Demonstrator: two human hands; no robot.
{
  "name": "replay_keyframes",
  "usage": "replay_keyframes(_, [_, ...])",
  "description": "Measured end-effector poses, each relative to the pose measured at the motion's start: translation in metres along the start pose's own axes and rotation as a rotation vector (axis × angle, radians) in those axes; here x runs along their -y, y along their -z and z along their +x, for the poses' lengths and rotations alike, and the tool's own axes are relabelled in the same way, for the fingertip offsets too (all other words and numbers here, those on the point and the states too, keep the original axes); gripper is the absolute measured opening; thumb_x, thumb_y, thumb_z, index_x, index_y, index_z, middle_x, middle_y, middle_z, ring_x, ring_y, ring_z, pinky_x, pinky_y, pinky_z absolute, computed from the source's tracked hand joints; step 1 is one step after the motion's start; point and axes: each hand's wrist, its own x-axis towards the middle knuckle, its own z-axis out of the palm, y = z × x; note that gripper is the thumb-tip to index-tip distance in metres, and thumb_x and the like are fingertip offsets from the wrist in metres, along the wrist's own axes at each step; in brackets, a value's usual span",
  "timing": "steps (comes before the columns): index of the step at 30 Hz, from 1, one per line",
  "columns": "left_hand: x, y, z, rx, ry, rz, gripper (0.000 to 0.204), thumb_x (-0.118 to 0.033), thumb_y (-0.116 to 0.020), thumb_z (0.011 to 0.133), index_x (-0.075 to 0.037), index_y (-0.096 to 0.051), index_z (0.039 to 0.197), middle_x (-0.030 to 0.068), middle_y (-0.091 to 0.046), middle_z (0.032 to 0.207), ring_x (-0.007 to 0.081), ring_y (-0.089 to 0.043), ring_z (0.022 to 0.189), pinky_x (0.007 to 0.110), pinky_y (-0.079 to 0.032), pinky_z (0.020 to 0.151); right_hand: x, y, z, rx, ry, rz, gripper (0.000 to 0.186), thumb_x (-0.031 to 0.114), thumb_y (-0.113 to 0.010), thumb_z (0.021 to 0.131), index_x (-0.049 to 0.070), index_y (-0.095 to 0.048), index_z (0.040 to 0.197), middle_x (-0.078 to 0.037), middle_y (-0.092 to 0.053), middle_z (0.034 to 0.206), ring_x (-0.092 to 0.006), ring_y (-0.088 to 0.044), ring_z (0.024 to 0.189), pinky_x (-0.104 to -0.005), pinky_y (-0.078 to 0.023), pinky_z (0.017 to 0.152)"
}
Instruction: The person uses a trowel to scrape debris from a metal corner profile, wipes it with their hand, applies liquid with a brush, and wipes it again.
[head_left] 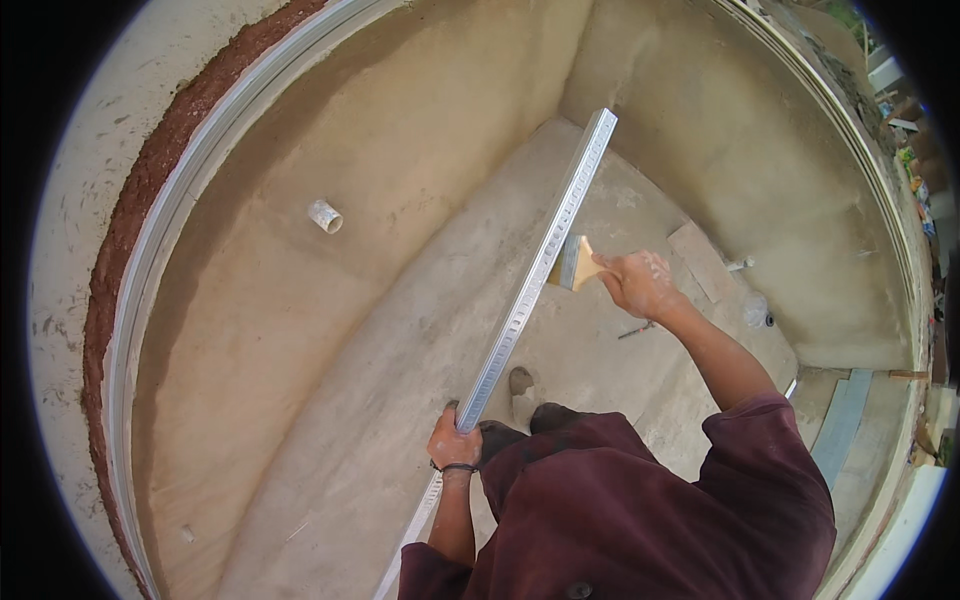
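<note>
My left hand (455, 441) is wrapped round a long silver metal bar (538, 270) with a row of slots or notches along one face. The bar slants from the lower left up to the upper middle, its far end raised in front of me. In my right hand (643, 284) is a flat paintbrush (582, 264) with a pale wooden handle and a metal band. I grip it by the handle, and its bristles are at the bar, partly hidden behind it or touching it. Whitish residue marks the back of my right hand.
A short white pipe stub (325, 216) sticks out of the plastered left wall (230, 330). On the floor to the right lie a flat board (693, 250), a clear plastic bottle (757, 310) and a thin dark tool (636, 330). Grey planks (841, 425) rest farther right.
</note>
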Motion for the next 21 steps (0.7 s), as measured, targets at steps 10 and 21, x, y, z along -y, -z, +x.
replay_keyframes(10, [0.003,0.002,-0.002,-0.041,-0.042,-0.013,0.022,-0.021,-0.071,0.075,-0.007,-0.061,0.089,0.0186,-0.069,0.085,0.0422,-0.068,0.081,0.05,-0.053,0.073,0.034,0.012,-0.049,0.025,0.116,0.158,0.04,0.028,-0.064,0.094,0.017,-0.069,0.132,-0.021,-0.072,0.087,-0.0397,-0.069,0.087,-0.0487,-0.055,0.08])
replay_keyframes(21, [0.015,0.021,0.013,0.085,-0.059,-0.02,0.024,-0.023,-0.073,0.074,-0.008,-0.064,0.09,0.0196,-0.072,0.084,0.0411,-0.07,0.081,0.05,-0.054,0.074,0.108,-0.024,-0.102,0.252,0.172,0.204,0.043,0.034,-0.057,0.097,0.022,-0.064,0.138,-0.019,-0.072,0.09,-0.0389,-0.07,0.09,-0.0514,-0.055,0.082])
